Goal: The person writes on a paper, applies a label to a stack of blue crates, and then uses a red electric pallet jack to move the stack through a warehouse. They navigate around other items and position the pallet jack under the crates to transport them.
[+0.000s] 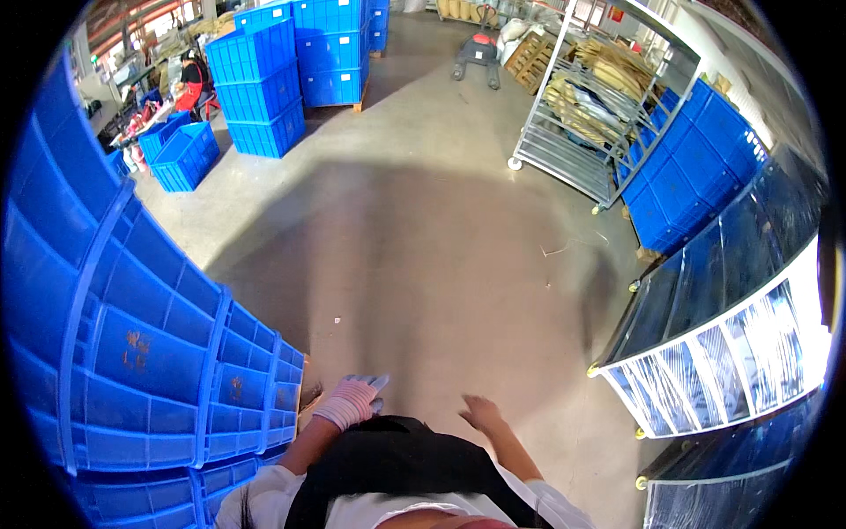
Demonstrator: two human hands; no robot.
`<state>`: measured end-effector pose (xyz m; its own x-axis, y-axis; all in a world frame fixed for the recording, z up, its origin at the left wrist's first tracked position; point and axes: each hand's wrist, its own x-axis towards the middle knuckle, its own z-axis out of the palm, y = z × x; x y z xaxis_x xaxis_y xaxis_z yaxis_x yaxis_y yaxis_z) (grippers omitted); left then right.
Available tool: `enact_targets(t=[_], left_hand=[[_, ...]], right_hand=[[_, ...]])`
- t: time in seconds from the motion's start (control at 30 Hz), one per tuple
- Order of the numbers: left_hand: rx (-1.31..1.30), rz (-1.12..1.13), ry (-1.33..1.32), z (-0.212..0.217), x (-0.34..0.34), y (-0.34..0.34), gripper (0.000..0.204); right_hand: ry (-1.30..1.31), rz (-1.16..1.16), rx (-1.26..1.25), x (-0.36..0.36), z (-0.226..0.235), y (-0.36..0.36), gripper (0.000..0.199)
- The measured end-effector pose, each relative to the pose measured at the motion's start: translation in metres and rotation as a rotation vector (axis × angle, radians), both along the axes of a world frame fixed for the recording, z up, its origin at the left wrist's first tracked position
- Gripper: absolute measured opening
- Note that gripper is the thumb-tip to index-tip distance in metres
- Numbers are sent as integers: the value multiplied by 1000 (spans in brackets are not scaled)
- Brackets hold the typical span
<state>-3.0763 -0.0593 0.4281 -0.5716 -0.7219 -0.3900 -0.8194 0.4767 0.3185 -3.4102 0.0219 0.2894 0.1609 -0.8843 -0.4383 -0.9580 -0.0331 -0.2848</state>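
Observation:
My left hand [352, 398] wears a pale knitted glove and hangs in front of my body with fingers loosely apart, holding nothing. It is close to the tall stack of blue plastic crates [132, 353] on my left. My right hand [482, 412] is bare, blurred by motion, fingers spread, and also holds nothing. Both hands are above the bare concrete floor [423, 256]. My dark top fills the lower edge.
More stacked blue crates [264, 79] stand at the back left. A wheeled metal rack [599, 106] with cardboard is at the back right, blue crates [696, 159] beside it. A wheeled shelf cart [723, 344] stands at my right. A pallet jack [478, 53] is far back.

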Motion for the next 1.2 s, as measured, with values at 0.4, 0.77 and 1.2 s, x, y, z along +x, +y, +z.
enact_targets(t=[0.4,0.77,1.2], left_hand=[[9,229,81,-73,55,-278,34],[-241,259,40,-55,38,-596,45],[247,1487,469,-185,76,-714,47]], right_hand=[[-403,150,163,23,-46,-383,53],[-226,-552,560,-126,-140,-562,26],[-612,-354,371,-64,-105,-1130,13]])
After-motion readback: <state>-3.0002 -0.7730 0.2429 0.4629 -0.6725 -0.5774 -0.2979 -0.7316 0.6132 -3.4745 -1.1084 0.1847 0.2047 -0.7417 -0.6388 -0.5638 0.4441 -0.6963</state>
